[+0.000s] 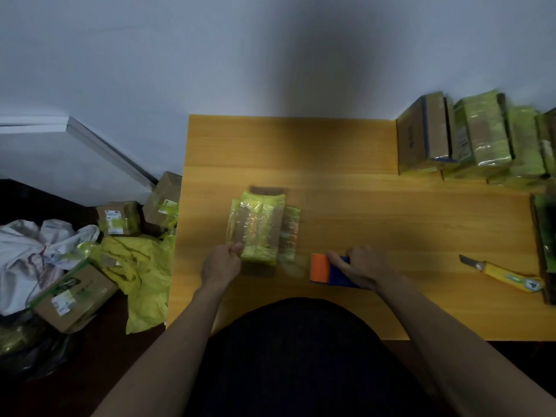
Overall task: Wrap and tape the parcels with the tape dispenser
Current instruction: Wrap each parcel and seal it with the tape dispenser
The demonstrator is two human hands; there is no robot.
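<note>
A small cardboard parcel, partly covered in yellow-green tape, lies on the wooden table in front of me. My left hand grips its near left corner, thumb on top. Just to the right, my right hand holds the blue tape dispenser, whose orange front end points toward the parcel. A blurred strip of clear tape seems to run from the dispenser to the parcel's right side.
Several taped parcels stand in a row at the table's far right. A yellow utility knife lies at the right, beside a dark box at the edge. On the floor left: cardboard boxes, yellow bags, a white sack.
</note>
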